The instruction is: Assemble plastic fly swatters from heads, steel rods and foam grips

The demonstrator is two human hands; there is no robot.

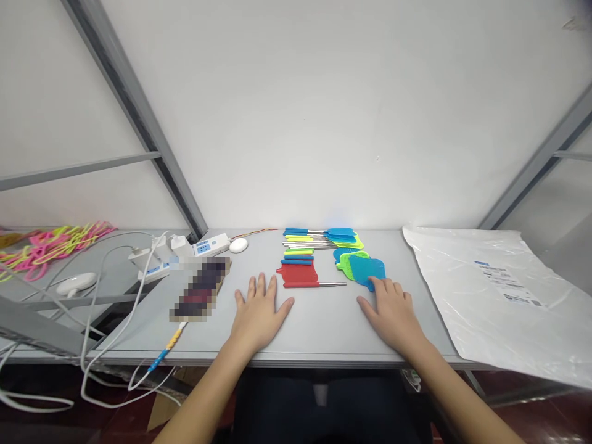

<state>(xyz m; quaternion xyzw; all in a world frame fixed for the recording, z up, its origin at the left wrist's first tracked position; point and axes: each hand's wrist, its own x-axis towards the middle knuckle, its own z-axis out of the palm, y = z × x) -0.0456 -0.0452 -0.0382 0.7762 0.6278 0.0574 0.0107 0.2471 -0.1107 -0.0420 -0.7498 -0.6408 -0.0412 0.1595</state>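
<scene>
My left hand [257,316] lies flat on the grey table with its fingers spread, holding nothing. Just beyond it is a red fly swatter head [303,272], and a red handle with a metal rod [314,285] lies along its near edge. My right hand [392,311] also rests palm down, fingers apart. Its fingertips are at the near edge of a blue fly swatter head [369,269], which overlaps a green swatter head [355,266]. Blue and yellow handles [298,257] lie above the red head. Farther back, several fly swatters [324,237] lie stacked in a row.
A white plastic mailing bag [499,290] covers the table's right side. On the left lie a pixelated phone-like object [201,290] on a cable, a power strip [210,245] and a round white device [238,245]. Pink and yellow cords [55,243] lie beyond the metal frame post [152,142].
</scene>
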